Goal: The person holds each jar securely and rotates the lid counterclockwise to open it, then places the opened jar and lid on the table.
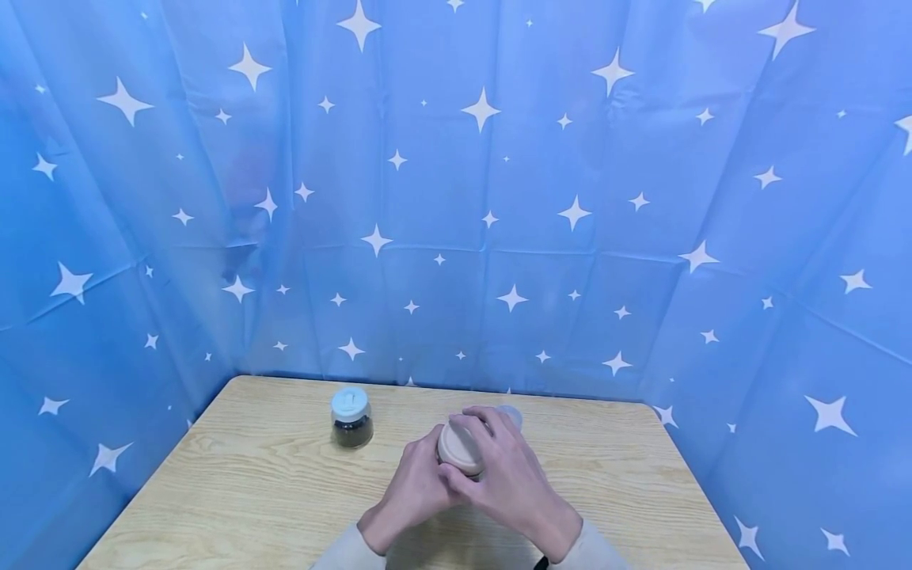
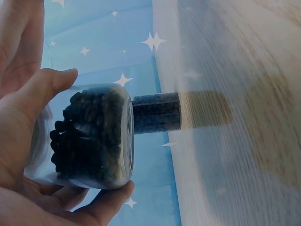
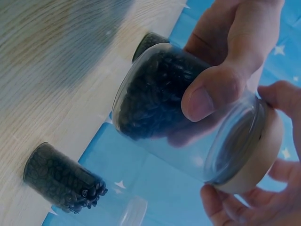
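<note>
Clear squarish glass jar, approx 6 o'clock, L hand gripping it, R hand gripping round beige lid, still on

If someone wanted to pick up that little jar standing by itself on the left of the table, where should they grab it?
Probably round the glass body, below the pale blue lid, coming from the person's near side. The jar stands upright with bare table in front. Whether the lid is fastened can't be seen, so lifting by it seems riskier.
</note>
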Demonstrator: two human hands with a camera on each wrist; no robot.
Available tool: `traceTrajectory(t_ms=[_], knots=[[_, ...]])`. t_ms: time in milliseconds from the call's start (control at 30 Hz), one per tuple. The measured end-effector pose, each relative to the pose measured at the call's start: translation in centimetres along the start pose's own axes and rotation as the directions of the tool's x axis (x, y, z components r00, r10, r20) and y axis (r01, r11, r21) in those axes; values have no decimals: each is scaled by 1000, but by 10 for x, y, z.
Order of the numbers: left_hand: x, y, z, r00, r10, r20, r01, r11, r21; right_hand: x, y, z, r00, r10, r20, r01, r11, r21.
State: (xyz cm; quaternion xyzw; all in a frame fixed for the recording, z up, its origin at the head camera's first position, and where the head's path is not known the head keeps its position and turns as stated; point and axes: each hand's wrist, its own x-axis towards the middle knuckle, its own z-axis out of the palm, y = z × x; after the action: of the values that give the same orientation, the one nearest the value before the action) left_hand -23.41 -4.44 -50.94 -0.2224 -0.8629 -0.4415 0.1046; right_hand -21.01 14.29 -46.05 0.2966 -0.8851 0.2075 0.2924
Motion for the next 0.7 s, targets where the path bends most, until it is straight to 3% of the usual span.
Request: traceTrajectory(t_ms=[367,700], knots=[[0,1,1,1000,27,-3,-27,1000,4,2,5,-5,998,-33,49,29,996,82],[-1,1,2,1000,13,-2,-13,1000,-21,8,20,-14,975,-180,132,144,958,249]])
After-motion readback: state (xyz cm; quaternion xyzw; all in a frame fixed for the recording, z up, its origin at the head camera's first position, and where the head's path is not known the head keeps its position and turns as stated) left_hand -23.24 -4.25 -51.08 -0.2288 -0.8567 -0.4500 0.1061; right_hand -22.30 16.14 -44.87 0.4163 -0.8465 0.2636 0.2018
